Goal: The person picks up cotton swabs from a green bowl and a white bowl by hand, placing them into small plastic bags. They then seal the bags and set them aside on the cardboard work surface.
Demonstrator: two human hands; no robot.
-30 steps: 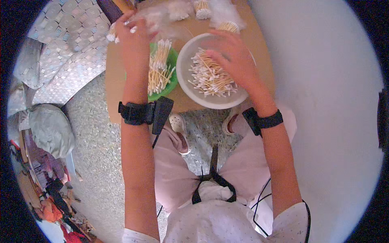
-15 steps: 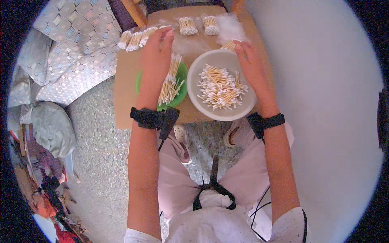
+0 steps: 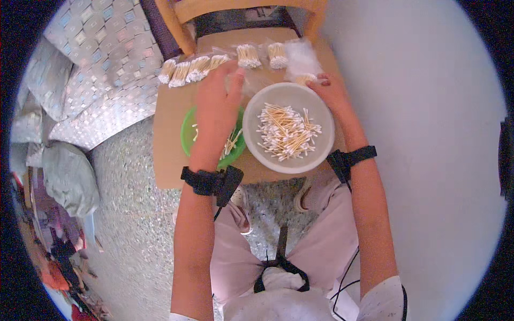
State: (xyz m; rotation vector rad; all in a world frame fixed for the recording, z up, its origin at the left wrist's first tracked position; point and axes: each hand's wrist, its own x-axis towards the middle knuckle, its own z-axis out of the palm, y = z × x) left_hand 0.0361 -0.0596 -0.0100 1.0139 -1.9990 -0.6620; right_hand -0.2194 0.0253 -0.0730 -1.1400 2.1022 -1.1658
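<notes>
At the far left of the frame, a grey bag (image 3: 69, 174) sits above jumbled clutter (image 3: 60, 251), and patterned fabric (image 3: 107, 64) fills the upper left. Next comes a chair seat (image 3: 170, 168) with a brown surface, its wooden backrest (image 3: 246, 9) at the top of the frame. Near the seat's upper left edge, four swab bundles (image 3: 180, 74) lie side by side in a slanting row. Below them stands a green bowl (image 3: 186, 143) with cotton swabs (image 3: 231, 143) in it, partly hidden by the left hand (image 3: 218, 101). That hand reaches above the bowl toward the row's right end; I cannot tell whether its grip is released or closed on something. At upper centre, two more bundles (image 3: 277, 55) lie apart. Just right of the green bowl, a whitish bowl (image 3: 251, 150) carries a loose heap of swabs (image 3: 286, 132). Beyond its upper rim are clear plastic bags (image 3: 302, 56) and another bundle (image 3: 305, 79). The right hand (image 3: 333, 95) has its fingertips beside this bundle, fingers bent; whether its grip grasps anything cannot be told.
</notes>
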